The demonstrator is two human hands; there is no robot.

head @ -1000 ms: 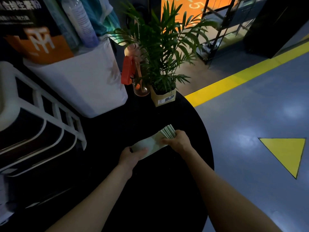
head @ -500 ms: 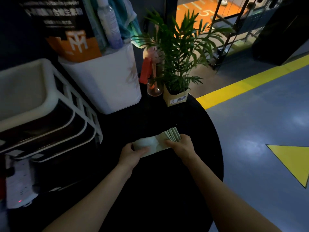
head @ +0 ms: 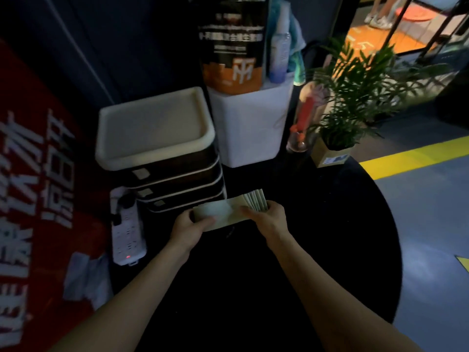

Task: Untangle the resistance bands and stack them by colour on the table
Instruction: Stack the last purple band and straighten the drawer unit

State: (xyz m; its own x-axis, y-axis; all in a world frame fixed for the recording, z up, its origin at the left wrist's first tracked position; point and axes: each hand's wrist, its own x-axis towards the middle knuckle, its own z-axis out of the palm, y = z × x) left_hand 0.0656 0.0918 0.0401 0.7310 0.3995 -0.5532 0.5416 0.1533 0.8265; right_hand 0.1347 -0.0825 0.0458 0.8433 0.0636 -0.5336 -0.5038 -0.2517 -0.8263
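Between both hands, pale bands (head: 223,212): left hand (head: 189,224) and right hand (head: 270,215) pinch opposite ends

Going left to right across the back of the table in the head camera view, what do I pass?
Power strip → stacked trays → white bin → glass vase → potted plant.

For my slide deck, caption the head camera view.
Both hands, left and right, hold a pale green band stack over a round black table.
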